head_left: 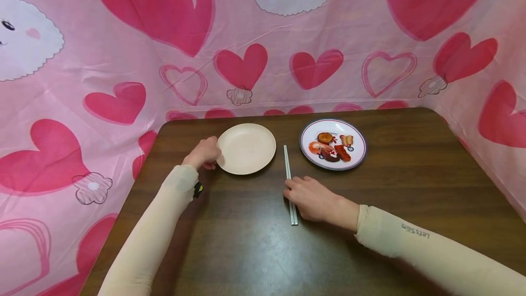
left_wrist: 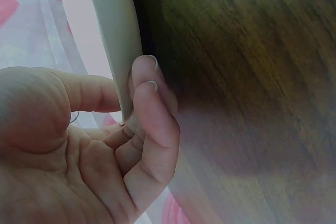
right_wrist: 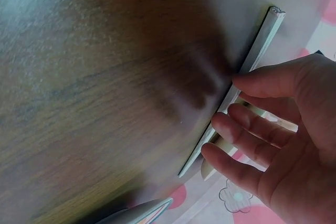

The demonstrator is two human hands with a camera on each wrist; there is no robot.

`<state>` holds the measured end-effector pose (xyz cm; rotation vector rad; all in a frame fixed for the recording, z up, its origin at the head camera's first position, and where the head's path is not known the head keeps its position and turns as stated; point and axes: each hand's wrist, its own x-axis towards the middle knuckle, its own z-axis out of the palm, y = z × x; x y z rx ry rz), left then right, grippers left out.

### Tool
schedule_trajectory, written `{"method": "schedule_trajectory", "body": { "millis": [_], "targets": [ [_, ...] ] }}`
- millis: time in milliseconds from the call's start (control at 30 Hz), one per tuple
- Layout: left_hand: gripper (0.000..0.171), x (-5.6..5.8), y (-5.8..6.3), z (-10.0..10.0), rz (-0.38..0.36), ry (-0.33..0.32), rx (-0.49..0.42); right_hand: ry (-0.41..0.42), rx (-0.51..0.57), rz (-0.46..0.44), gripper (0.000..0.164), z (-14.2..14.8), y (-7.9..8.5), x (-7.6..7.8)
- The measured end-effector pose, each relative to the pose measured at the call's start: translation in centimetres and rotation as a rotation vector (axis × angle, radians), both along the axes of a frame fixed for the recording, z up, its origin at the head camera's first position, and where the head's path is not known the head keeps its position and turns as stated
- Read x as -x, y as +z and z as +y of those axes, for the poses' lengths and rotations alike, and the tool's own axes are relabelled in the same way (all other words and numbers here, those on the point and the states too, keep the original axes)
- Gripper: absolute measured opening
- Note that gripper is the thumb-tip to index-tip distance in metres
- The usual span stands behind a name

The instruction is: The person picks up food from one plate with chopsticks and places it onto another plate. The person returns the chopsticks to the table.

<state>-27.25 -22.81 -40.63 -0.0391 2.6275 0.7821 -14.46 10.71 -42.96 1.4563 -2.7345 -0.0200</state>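
Note:
My left hand is at the left edge of a round cream plate. In the left wrist view the thumb lies on the upper side of the plate's rim, and curled fingers reach under it, pinching it. A pair of pale, slim chopsticks lies lengthwise on the table, right of that plate. My right hand pinches the chopsticks around their middle. The right wrist view shows the thumb against the chopsticks, with the little finger held away from them.
A white plate with a dark blue rim stands at the back right, bearing several food pieces, among them a shrimp. Everything is on a dark brown wooden table. A pink cloth with hearts hangs behind the table and at its sides.

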Motion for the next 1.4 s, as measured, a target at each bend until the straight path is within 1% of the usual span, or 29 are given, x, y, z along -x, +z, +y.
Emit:
{"method": "schedule_trajectory", "body": {
  "millis": [233,467,700,1067,1233,1400],
  "targets": [
    [0.038,-0.2,0.1,0.1,-0.002,0.010,-0.007,-0.005,-0.009,-0.018,0.014,-0.2,0.1,-0.2],
    [0.035,-0.3,0.0,0.1,-0.005,0.022,-0.002,0.000,-0.032,-0.041,0.014,-0.5,0.3,-0.3],
    [0.040,-0.4,-0.1,0.2,-0.003,0.032,-0.020,0.028,-0.022,-0.011,0.010,-0.9,0.0,-0.6],
    [0.040,-0.5,-0.1,0.2,0.003,0.029,-0.022,0.046,-0.021,0.027,0.008,-1.6,0.0,-0.9],
    [0.036,-0.7,-0.1,0.2,0.009,0.029,-0.018,0.050,-0.010,0.039,0.007,-2.1,0.1,-1.0],
    [0.037,-0.8,0.1,0.3,0.019,0.022,-0.022,0.055,-0.006,0.053,0.005,-2.6,0.0,-1.0]
  ]
}}
